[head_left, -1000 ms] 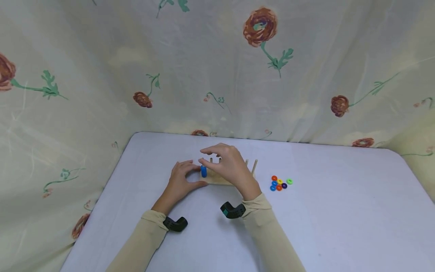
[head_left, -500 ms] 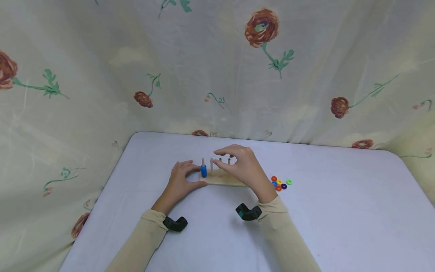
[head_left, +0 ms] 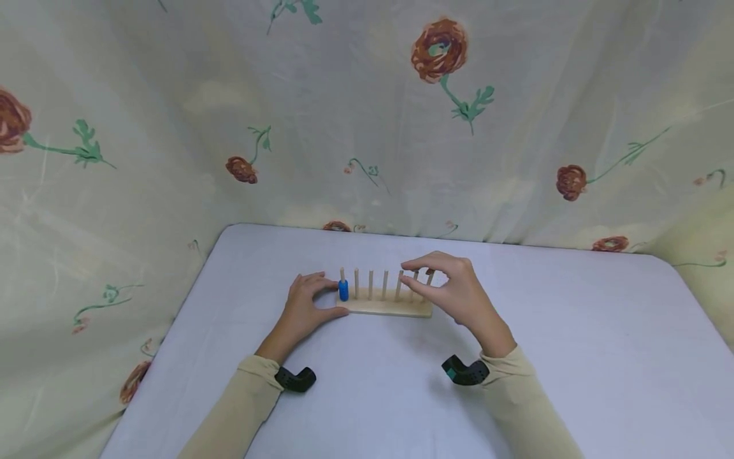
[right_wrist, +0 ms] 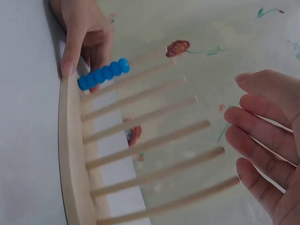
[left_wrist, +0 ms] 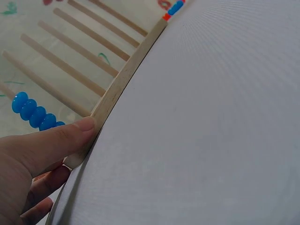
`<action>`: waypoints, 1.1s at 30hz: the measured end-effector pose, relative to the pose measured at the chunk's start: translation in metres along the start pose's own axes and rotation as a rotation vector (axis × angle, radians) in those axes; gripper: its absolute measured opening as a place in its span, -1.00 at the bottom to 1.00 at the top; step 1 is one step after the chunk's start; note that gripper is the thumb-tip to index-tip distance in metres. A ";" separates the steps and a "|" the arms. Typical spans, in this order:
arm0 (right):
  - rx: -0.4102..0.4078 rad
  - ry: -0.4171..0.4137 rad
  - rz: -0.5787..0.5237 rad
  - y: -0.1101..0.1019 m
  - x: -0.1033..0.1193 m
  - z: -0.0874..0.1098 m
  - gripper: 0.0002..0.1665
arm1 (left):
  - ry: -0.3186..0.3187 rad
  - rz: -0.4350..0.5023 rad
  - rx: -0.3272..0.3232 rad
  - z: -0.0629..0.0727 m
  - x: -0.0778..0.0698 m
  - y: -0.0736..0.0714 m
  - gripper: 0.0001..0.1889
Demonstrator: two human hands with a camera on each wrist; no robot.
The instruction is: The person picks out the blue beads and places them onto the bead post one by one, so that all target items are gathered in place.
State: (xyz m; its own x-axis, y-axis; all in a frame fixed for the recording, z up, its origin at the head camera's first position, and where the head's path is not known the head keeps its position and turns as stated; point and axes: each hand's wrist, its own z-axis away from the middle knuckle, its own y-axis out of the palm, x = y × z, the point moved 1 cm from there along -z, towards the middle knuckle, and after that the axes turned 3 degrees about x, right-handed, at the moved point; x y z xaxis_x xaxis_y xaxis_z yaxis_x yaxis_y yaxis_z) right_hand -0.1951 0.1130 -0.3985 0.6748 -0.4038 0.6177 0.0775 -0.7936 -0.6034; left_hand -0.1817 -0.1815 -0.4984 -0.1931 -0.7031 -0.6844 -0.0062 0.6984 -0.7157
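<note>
A wooden peg board [head_left: 390,308] with a row of several upright pegs stands on the table. Blue rings [head_left: 343,291] are stacked on its leftmost peg, and the other pegs are bare. My left hand [head_left: 306,306] grips the board's left end; the left wrist view shows the thumb [left_wrist: 79,131] on the front edge and fingers curled behind. Over the right-end pegs hovers my right hand [head_left: 455,290], thumb and fingers apart. In the right wrist view nothing lies between its fingers [right_wrist: 262,136], and the peg tips are close by.
Loose rings [left_wrist: 175,8], blue and red, show past the board's far end in the left wrist view; in the head view my right hand mostly hides them. A floral curtain [head_left: 344,115] hangs behind the white table [head_left: 367,395].
My right hand has moved rightward along the board, away from the blue rings, uncovering the pegs and covering the loose rings. My left hand has stayed on the board's left end.
</note>
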 end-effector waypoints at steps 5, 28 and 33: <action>-0.069 -0.032 -0.041 -0.011 -0.010 0.015 -0.75 | -0.004 -0.003 -0.002 0.000 0.000 0.001 -0.42; 0.197 0.201 0.229 -0.034 -0.058 0.082 -0.75 | -0.036 0.000 0.014 0.000 0.001 0.003 -0.41; 0.234 0.244 0.282 -0.033 -0.062 0.088 -0.77 | -0.036 0.008 0.013 0.000 0.001 0.002 -0.40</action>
State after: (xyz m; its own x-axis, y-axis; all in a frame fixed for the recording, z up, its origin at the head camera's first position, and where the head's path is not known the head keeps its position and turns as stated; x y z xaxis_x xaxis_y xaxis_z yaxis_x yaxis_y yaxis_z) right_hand -0.1753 0.2041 -0.4617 0.5027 -0.7079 0.4962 0.0983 -0.5235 -0.8464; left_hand -0.1821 -0.1807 -0.5009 -0.1579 -0.7022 -0.6942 0.0081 0.7021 -0.7120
